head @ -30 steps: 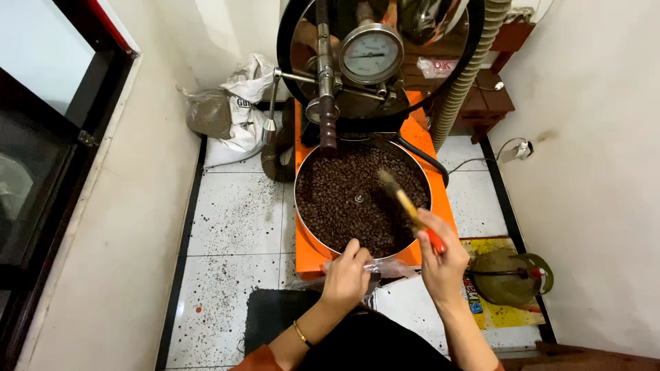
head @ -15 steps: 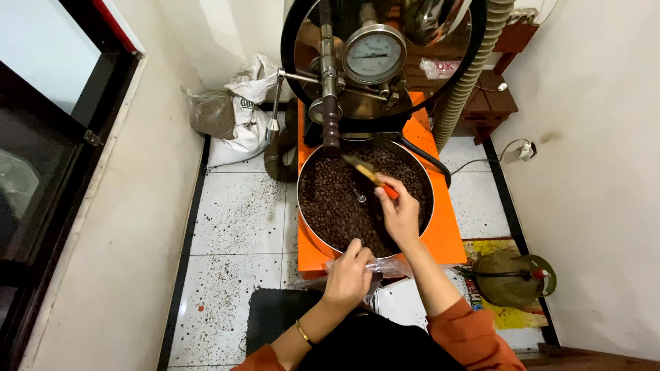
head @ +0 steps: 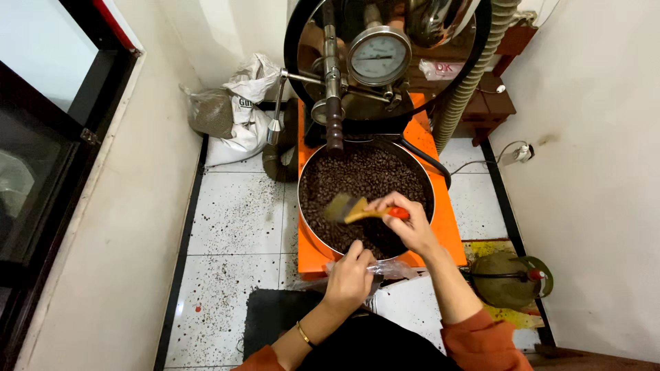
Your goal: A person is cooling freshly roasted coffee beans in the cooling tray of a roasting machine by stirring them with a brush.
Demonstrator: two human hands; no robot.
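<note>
1. Right hand (head: 412, 223) grips a brush (head: 357, 209) by its orange-red handle, bristles over the dark coffee beans (head: 364, 189) at the tray's 8 o'clock.
2. Left hand (head: 350, 278) is closed on a clear plastic bag (head: 392, 269) at the 6 o'clock rim of the round cooling tray (head: 306, 227).
3. Tray sits on an orange base (head: 447, 233); a dial gauge (head: 379, 56) is at 12 o'clock.
4. White sack (head: 244, 103) lies on the tiled floor (head: 227, 213) at 10 o'clock.

Rust-orange sleeves — gold bracelet, left wrist

— Where's the right hand (head: 411, 223)?
— Stretched farther out, fingers curled shut, forearm angling in from the near right.
— And the left hand (head: 349, 278)?
— Nearer, knuckles up, fingers pinched together.
</note>
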